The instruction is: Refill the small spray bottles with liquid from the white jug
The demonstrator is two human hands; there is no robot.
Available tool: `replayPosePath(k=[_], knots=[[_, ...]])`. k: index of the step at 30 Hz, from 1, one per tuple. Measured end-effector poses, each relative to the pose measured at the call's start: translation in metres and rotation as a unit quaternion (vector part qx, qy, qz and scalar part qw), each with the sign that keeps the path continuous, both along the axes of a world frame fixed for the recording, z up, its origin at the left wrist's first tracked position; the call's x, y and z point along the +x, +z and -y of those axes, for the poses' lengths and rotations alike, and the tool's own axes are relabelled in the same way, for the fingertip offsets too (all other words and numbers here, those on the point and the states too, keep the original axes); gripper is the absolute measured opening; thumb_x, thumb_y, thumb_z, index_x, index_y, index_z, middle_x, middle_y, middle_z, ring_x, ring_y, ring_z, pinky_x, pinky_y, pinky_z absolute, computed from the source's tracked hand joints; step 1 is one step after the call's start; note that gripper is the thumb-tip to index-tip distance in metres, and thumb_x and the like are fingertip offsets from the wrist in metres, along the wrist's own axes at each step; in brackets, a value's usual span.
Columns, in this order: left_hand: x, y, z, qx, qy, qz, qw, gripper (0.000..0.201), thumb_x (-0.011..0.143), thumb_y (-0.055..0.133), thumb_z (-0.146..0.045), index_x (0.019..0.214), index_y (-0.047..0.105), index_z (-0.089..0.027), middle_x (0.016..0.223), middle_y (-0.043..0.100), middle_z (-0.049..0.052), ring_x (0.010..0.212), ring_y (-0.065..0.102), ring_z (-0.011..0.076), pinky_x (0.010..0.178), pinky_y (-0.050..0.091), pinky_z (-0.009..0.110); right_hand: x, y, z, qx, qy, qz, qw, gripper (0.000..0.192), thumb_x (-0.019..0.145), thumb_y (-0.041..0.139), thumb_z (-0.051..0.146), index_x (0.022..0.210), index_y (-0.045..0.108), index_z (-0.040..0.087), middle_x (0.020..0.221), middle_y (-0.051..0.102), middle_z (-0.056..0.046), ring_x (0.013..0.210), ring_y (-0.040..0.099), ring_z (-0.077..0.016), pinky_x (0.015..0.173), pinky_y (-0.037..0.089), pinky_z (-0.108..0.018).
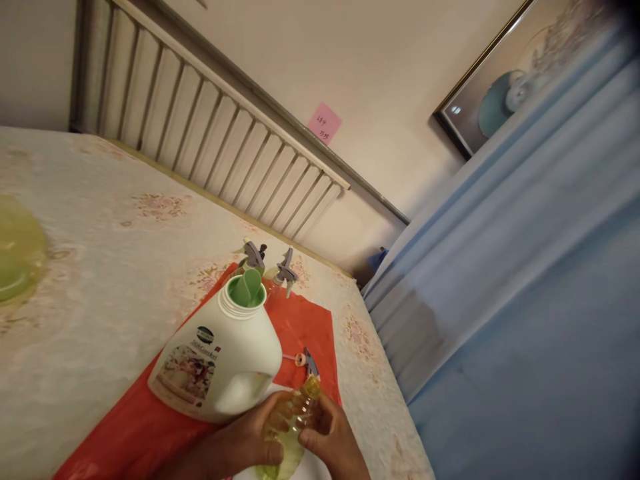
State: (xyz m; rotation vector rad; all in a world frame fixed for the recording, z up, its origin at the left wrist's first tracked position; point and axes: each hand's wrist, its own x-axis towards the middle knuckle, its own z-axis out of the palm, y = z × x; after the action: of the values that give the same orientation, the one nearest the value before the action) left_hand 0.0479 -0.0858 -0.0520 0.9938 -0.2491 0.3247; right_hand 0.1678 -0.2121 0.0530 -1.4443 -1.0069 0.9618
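Observation:
A small see-through yellow plastic bottle [290, 437] is held at the bottom of the view, tilted with its neck up to the right. My left hand [245, 433] grips its left side, thumb across the front. From the other side my right hand [335, 433] closes around the upper part, just below the neck. Whether the mouth is capped I cannot tell. Close behind my left hand stands a large white detergent jug [240, 353] with a green pour spout in its open mouth. A loose spray trigger head [307, 363] lies just beyond the bottle.
Two spray bottles with grey triggers [253, 253] [286, 267] stand behind the jug. A red plastic sheet [310, 320] lies on the flowered tablecloth [110, 320]. A yellow-green translucent object [20, 247] is at the left edge. A radiator [215, 120] and blue curtain [525, 300] border the table.

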Motion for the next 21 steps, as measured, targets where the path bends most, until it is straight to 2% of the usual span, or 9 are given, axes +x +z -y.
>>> replayPosePath(k=[3, 5, 9, 12, 16, 21], knots=[[-0.007, 0.003, 0.0, 0.017, 0.021, -0.03, 0.999, 0.078, 0.067, 0.085, -0.036, 0.136, 0.05, -0.027, 0.128, 0.063, 0.01, 0.121, 0.055, 0.0337, 0.104, 0.041, 0.047, 0.004, -0.003, 0.0, -0.003, 0.02, 0.013, 1.0, 0.063, 0.058, 0.089, 0.055, 0.108, 0.069, 0.021, 0.102, 0.074, -0.007, 0.097, 0.069, -0.0307, 0.085, 0.051, -0.039], [-0.011, 0.005, 0.0, 0.03, 0.028, -0.063, 0.997, 0.074, 0.066, 0.083, -0.031, 0.133, 0.052, -0.026, 0.123, 0.065, 0.007, 0.118, 0.056, 0.0326, 0.101, 0.043, 0.046, 0.009, -0.003, 0.001, -0.014, 0.008, 0.009, 1.0, 0.063, 0.059, 0.089, 0.052, 0.109, 0.069, 0.02, 0.103, 0.075, -0.008, 0.098, 0.069, -0.0307, 0.085, 0.051, -0.039], [-0.016, 0.014, 0.0, 0.037, 0.017, -0.155, 0.987, 0.066, 0.055, 0.084, -0.019, 0.117, 0.062, -0.023, 0.105, 0.068, 0.002, 0.107, 0.058, 0.0295, 0.092, 0.045, 0.041, 0.021, 0.004, 0.001, -0.024, -0.135, -0.042, 0.99, 0.051, 0.071, 0.083, 0.048, 0.11, 0.07, 0.019, 0.105, 0.076, -0.01, 0.096, 0.069, -0.0263, 0.086, 0.051, -0.036], [-0.018, 0.024, 0.001, -0.01, -0.047, -0.151, 0.987, 0.061, 0.051, 0.087, -0.018, 0.109, 0.067, -0.022, 0.101, 0.068, 0.001, 0.101, 0.062, 0.0256, 0.085, 0.046, 0.037, 0.027, 0.01, -0.004, 0.011, -0.166, -0.095, 0.981, 0.048, 0.07, 0.084, 0.05, 0.104, 0.07, 0.019, 0.099, 0.077, -0.011, 0.089, 0.071, -0.025, 0.082, 0.052, -0.036], [-0.018, 0.025, 0.003, -0.046, -0.099, -0.133, 0.985, 0.063, 0.051, 0.093, -0.03, 0.109, 0.069, -0.022, 0.101, 0.07, 0.003, 0.095, 0.064, 0.0212, 0.079, 0.045, 0.032, 0.029, 0.008, -0.022, 0.005, -0.114, -0.065, 0.991, 0.051, 0.063, 0.09, 0.042, 0.104, 0.072, 0.019, 0.099, 0.077, -0.011, 0.091, 0.071, -0.0266, 0.088, 0.051, -0.041], [-0.016, 0.015, 0.001, -0.027, -0.123, -0.154, 0.98, 0.076, 0.036, 0.097, -0.023, 0.108, 0.07, -0.025, 0.101, 0.071, 0.002, 0.092, 0.064, 0.0226, 0.076, 0.046, 0.034, 0.013, 0.011, -0.056, 0.016, 0.051, -0.056, 0.997, 0.06, 0.059, 0.092, 0.043, 0.111, 0.071, 0.02, 0.114, 0.073, -0.013, 0.108, 0.067, -0.0316, 0.1, 0.046, -0.049]])
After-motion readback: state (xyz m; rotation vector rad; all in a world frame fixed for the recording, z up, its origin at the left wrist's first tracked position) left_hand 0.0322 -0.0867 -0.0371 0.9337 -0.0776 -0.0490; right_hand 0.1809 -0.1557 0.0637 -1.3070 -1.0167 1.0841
